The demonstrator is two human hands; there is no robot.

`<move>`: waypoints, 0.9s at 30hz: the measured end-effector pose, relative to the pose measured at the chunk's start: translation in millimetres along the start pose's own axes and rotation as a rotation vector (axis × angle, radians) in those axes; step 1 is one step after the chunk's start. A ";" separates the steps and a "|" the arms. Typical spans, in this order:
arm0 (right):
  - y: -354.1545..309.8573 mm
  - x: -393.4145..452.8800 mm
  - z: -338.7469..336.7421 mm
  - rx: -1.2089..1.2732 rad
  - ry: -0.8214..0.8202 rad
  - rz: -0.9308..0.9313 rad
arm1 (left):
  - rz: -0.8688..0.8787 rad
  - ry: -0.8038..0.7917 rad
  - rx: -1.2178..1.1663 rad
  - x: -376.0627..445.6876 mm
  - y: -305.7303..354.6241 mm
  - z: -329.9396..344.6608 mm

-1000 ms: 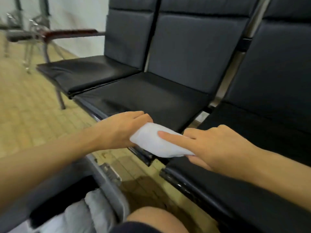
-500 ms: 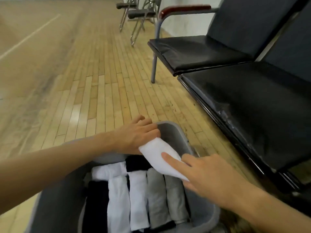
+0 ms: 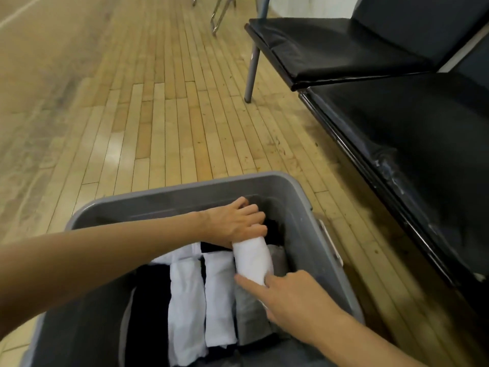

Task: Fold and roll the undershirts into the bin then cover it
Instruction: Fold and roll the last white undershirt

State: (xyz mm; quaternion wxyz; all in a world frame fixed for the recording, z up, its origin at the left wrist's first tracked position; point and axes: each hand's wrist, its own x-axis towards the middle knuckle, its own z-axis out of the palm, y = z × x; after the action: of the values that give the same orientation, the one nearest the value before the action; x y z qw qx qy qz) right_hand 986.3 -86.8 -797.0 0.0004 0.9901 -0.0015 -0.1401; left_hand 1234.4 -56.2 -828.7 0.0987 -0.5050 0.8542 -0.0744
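Grip: left hand (image 3: 235,223) clenched on white roll (image 3: 252,259), right hand (image 3: 288,295) steadying its 6 o'clock end, over bin (image 3: 238,184); risk: roll loosens if released before wedged.

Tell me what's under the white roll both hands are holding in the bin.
Under the white roll a grey roll shows; a second grey one sits beside it. The bin floor beneath is covered.

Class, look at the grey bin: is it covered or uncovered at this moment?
Uncovered. The grey bin has its whole rim exposed, rolled undershirts show inside, and both hands reach in. No lid is in view.
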 end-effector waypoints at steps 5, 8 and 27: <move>0.0 12.7 20.8 0.014 -0.158 0.050 | 0.078 -0.091 0.066 32.3 14.9 28.5; 1.3 15.5 34.4 0.012 -0.217 0.054 | 0.073 -0.138 0.075 40.2 20.1 37.1; 17.9 3.0 -3.6 0.064 -0.165 0.158 | -0.224 -0.144 0.013 -12.0 24.6 30.8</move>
State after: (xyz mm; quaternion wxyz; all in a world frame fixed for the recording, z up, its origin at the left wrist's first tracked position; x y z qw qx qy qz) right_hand 990.1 -104.7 -794.3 -0.0205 0.9715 -0.0840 -0.2208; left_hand 1226.7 -34.8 -863.1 0.1540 -0.6004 0.7828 -0.0540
